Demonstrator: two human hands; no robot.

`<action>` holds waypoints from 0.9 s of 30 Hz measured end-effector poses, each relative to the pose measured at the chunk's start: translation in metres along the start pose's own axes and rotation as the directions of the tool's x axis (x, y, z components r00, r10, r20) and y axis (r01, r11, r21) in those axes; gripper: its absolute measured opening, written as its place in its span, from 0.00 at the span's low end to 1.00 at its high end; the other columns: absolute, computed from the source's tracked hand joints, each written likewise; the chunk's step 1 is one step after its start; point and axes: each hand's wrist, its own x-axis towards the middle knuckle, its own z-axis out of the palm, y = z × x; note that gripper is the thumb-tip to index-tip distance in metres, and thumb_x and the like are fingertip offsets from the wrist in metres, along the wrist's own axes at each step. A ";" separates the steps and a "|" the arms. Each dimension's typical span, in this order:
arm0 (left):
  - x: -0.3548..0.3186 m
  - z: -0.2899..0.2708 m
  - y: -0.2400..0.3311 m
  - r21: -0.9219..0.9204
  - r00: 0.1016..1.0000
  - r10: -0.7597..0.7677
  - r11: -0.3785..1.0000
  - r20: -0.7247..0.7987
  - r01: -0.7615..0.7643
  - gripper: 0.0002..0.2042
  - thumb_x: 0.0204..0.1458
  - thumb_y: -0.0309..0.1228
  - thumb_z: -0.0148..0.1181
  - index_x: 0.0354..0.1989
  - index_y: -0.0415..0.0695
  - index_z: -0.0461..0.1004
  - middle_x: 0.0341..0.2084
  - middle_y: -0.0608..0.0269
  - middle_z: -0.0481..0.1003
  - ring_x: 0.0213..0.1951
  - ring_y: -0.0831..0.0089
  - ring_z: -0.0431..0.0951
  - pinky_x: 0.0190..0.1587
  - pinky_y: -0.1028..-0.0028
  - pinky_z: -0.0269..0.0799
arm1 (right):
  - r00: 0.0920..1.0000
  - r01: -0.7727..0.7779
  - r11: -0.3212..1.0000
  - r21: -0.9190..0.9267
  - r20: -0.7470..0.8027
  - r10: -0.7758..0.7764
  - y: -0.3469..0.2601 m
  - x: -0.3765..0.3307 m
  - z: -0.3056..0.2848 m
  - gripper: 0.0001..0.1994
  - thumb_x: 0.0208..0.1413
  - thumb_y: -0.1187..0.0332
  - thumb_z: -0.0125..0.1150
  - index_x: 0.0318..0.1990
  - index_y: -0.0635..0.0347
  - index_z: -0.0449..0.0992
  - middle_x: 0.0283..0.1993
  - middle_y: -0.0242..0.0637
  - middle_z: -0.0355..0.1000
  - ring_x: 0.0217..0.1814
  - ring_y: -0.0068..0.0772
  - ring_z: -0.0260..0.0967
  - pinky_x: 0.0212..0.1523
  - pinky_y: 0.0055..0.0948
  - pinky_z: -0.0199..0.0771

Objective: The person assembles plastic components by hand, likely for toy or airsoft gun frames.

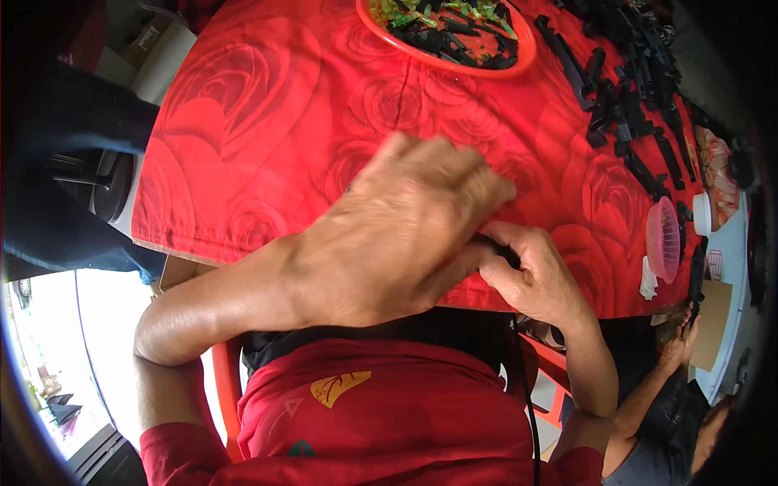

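Note:
My left hand (401, 231) is over the near part of the table, back up and smeared by motion. Its fingers bend away out of sight, and its thumb reaches to my right hand's fingertips. Just to the right, my right hand (535, 275) is closed in a pinch, thumb and forefinger around a small black piece (504, 249). Most of that piece is hidden by the fingers, so its kind does not show. Beyond both hands, a red-orange tray (531, 53) holds many small black parts and some yellow-green ones.
A rose-patterned red cloth (235, 154) covers the table. Long black parts (624, 105) are heaped at the far right, near a pink plastic basket (663, 240) and a white round container (703, 215). Another person's hand (681, 344) touches a black part at the right edge. A black cable (527, 389) hangs before me.

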 end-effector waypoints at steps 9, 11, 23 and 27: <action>-0.042 0.002 0.019 -0.409 0.810 -0.567 0.711 0.147 0.572 0.09 0.59 0.25 0.67 0.45 0.35 0.79 0.32 0.54 0.78 0.31 0.66 0.79 0.34 0.66 0.75 | 0.964 0.023 0.984 0.176 -0.264 0.025 -0.023 -0.010 0.019 0.07 0.61 0.71 0.59 0.35 0.68 0.76 0.22 0.27 0.67 0.25 0.14 0.61 0.24 0.25 0.60; -0.042 0.021 0.008 -0.668 0.749 -0.582 0.424 0.317 0.612 0.12 0.61 0.26 0.64 0.49 0.33 0.78 0.33 0.55 0.77 0.33 0.72 0.78 0.33 0.69 0.74 | 0.953 0.066 0.979 0.191 -0.301 -0.006 -0.022 -0.011 0.028 0.05 0.60 0.73 0.58 0.37 0.68 0.77 0.23 0.27 0.67 0.26 0.13 0.62 0.24 0.24 0.60; -0.024 0.062 0.017 -0.830 0.751 -0.658 0.389 0.054 0.399 0.16 0.56 0.27 0.55 0.50 0.29 0.73 0.29 0.58 0.76 0.25 0.79 0.75 0.27 0.72 0.72 | 0.890 0.090 0.996 -0.001 -0.448 -0.080 -0.020 -0.002 0.044 0.06 0.61 0.74 0.57 0.42 0.67 0.75 0.25 0.40 0.73 0.26 0.24 0.72 0.29 0.31 0.71; -0.021 0.061 0.020 -0.726 0.734 -0.679 0.503 0.004 0.470 0.14 0.56 0.28 0.55 0.45 0.29 0.73 0.28 0.54 0.77 0.28 0.76 0.80 0.29 0.71 0.76 | 0.893 0.102 0.994 -0.045 -0.437 -0.112 -0.022 -0.003 0.043 0.06 0.63 0.73 0.58 0.42 0.66 0.75 0.25 0.48 0.73 0.27 0.34 0.77 0.30 0.36 0.74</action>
